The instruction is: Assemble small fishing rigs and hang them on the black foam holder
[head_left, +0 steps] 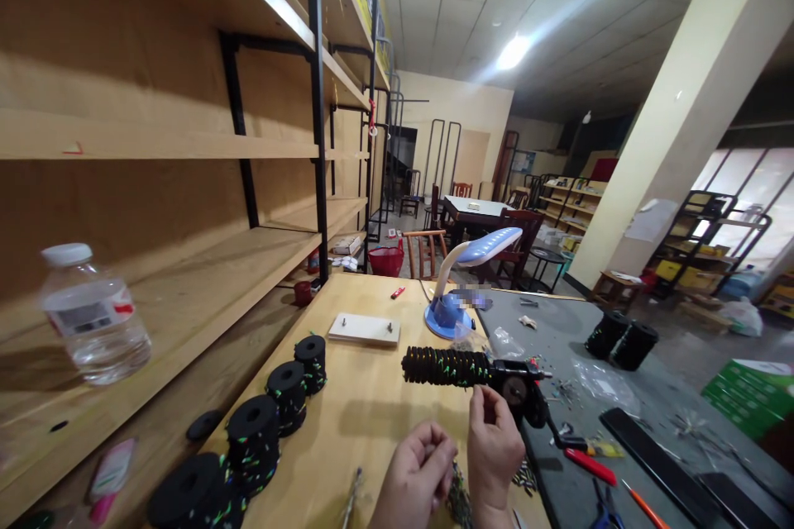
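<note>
My left hand (422,471) is closed in a pinch low in the view, its thumb pressed against the fingers. To its right and a little higher, my right hand (493,442) pinches thumb and forefinger together. Whatever the fingertips hold is too fine to make out. Just above my right hand lies a row of black ridged discs (445,367) dotted with green, yellow and red bits, mounted on a black hand-cranked winder (518,390). A heap of small dark and pale pieces (459,496) shows partly between my hands.
Black foam spools (253,438) line the left of the wooden table. Behind stand a white board with two pegs (365,329) and a blue desk lamp (450,314). Pliers (606,506), a red-handled tool (589,465) and two spools (636,345) lie right. A water bottle (96,322) stands on the shelf.
</note>
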Demonstrator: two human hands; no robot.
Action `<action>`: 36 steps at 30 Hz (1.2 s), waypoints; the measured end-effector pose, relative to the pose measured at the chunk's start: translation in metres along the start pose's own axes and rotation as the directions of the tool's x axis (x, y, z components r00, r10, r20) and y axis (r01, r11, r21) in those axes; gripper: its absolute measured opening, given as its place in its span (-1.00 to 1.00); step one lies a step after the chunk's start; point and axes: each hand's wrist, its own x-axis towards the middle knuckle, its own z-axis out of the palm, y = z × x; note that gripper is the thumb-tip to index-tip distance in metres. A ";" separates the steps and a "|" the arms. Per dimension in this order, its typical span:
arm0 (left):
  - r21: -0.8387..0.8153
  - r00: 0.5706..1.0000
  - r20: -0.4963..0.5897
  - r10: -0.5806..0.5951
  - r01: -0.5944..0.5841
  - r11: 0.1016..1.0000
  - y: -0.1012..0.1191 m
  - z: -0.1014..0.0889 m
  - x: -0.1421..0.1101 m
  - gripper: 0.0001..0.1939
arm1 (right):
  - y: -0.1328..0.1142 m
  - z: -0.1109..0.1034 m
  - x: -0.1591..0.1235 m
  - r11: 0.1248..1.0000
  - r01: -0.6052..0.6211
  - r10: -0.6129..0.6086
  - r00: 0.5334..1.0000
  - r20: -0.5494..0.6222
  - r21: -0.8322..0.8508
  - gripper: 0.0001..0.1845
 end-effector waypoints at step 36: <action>0.010 1.000 -0.026 -0.005 0.005 1.000 0.011 -0.008 -0.006 -0.54 | -0.013 0.008 0.004 0.987 -0.160 0.160 0.986 0.047 -0.006 -0.71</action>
